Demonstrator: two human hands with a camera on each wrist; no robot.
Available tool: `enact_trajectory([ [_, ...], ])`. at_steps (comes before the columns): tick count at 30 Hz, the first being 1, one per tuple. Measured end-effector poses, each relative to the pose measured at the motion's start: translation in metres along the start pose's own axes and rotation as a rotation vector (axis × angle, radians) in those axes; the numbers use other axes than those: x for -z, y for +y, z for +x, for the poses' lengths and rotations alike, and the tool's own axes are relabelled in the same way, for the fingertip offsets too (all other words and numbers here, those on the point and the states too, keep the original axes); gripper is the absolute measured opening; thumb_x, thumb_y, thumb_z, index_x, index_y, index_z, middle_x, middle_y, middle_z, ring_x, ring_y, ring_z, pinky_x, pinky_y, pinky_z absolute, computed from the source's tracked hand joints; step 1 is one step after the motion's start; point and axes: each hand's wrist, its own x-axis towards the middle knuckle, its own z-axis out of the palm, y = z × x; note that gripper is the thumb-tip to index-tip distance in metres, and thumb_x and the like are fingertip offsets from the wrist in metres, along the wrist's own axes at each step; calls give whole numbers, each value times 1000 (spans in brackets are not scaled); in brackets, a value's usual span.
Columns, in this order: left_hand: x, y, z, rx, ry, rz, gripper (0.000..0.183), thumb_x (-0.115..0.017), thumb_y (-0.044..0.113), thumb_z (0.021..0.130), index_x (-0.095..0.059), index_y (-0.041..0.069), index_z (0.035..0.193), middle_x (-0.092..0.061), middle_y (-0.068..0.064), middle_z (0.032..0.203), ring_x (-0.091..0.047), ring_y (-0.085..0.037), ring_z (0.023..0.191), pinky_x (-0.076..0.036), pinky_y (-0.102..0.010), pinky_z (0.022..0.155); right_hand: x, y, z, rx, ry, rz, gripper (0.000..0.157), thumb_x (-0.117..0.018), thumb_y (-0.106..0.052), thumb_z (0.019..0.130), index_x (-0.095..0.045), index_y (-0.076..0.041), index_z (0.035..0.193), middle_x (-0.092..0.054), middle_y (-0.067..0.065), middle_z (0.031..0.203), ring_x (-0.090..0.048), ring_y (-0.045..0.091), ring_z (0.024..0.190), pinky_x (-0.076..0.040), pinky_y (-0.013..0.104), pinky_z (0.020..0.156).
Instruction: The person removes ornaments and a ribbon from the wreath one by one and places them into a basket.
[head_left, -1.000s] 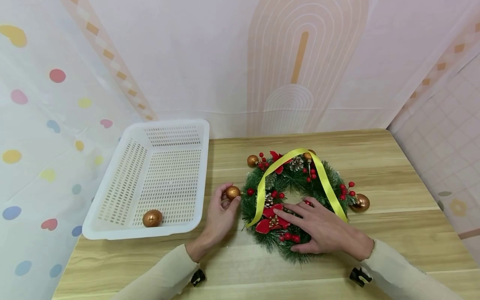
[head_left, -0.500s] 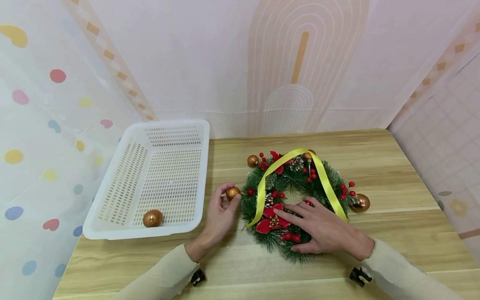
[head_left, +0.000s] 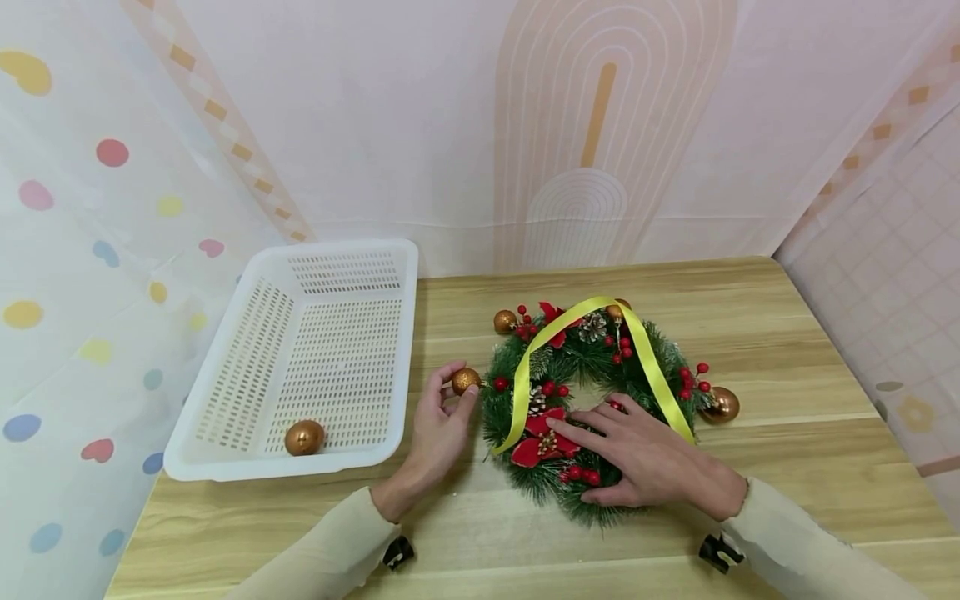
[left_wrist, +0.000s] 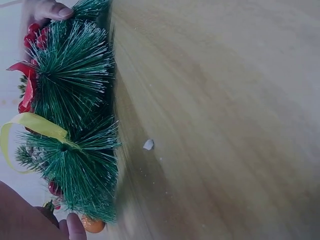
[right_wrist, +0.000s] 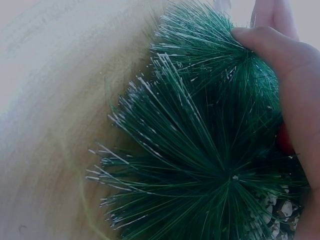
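Note:
A green pine wreath [head_left: 525, 487] with red berries, red poinsettias [head_left: 546, 442], pine cones and a yellow ribbon [head_left: 651, 367] lies flat on the table. At its left edge my left hand [head_left: 438, 429] pinches a glittery copper Christmas ball [head_left: 466, 381] between thumb and fingers. My right hand [head_left: 645, 454] rests on the wreath's lower right with the fingers spread. Its thumb [right_wrist: 265, 42] touches the pine needles in the right wrist view. More copper balls sit around the wreath, among them a shiny one [head_left: 722, 405] at the right and a smaller one [head_left: 506, 322] at the upper left.
To the left stands a white slotted plastic basket [head_left: 405, 333] with one shiny copper ball [head_left: 304, 437] inside. A small white scrap [left_wrist: 148, 144] lies on the wooden table [head_left: 787, 358] in front of the wreath. Patterned cloth walls close off the back and sides.
The ball in my left hand has shifted slightly away from me, and the fingertips have moved with it. My right hand and the wreath have stayed in place.

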Motion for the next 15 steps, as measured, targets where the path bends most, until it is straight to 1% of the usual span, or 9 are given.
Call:
enact_trajectory([
  [2,0,-1,1,-13,-3,-6,38,-56,6,91,-47,12,127,-50,-8,123,-56,-31,103,-50,-47,83,0,0,0,0,-2,0,89,-55,-70,78,-23,-25,148,-50,3,133,-48,19,117,-30,46,100],
  [4,-1,-1,1,-15,-12,-16,38,-55,5,91,-46,11,128,-50,-8,123,-57,-32,102,-50,-49,84,0,0,0,0,-2,-2,89,-55,-70,78,-23,-25,148,-51,2,132,-48,19,116,-30,46,100],
  [7,-1,0,2,-19,-23,-19,39,-55,4,91,-45,8,129,-50,-9,123,-56,-31,103,-49,-49,86,0,0,-1,0,1,-4,89,-55,-70,78,-23,-25,148,-52,2,131,-48,19,115,-30,46,101],
  [10,0,2,2,-17,-34,-16,39,-55,5,91,-46,9,129,-50,-9,123,-56,-30,103,-48,-49,86,0,0,0,0,3,-4,90,-55,-70,77,-23,-25,148,-53,2,130,-49,19,114,-30,46,101],
  [13,0,6,1,-14,-49,-11,39,-56,5,91,-47,12,128,-49,-10,124,-56,-30,103,-48,-49,86,0,0,0,-2,1,-1,90,-56,-69,77,-23,-26,149,-53,2,130,-49,18,114,-30,45,100],
  [15,0,14,-1,-24,-58,2,39,-56,4,91,-47,11,129,-49,-12,124,-55,-31,103,-49,-49,85,0,0,0,-4,-3,1,90,-56,-69,77,-22,-26,149,-53,2,130,-49,18,115,-30,45,100],
])
